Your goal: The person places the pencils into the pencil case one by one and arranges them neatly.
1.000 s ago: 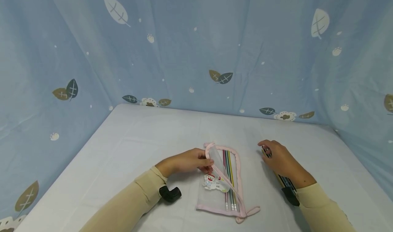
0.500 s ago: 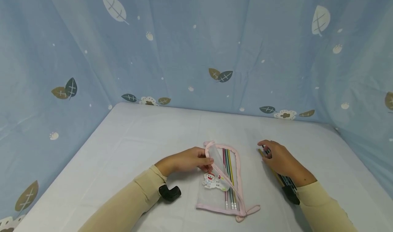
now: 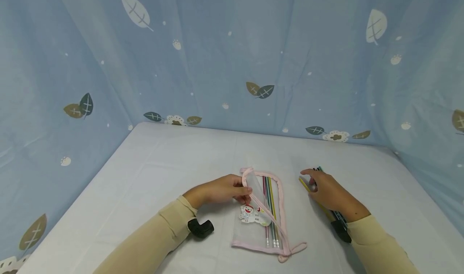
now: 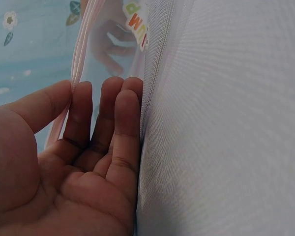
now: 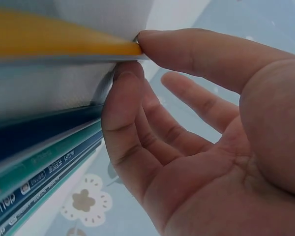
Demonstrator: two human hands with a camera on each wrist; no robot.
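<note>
Nearest the viewer, on the table [image 3: 174,157], lies the pouch [image 3: 250,233] with pencils [image 3: 270,193] inside; the left hand [image 3: 224,190] pinches its pink edge. To its right, the right hand [image 3: 330,191] pinches a yellow pencil [image 5: 64,39] beside other pencils [image 5: 44,164]. Beyond hangs a curtain [image 3: 217,56].

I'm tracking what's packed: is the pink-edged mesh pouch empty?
No, several pencils show inside the pink-edged mesh pouch.

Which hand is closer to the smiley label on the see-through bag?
Left. The left hand pinches the pink edge of the bag, up and left of the smiley label. The right hand is farther right, at a yellow pencil.
</note>
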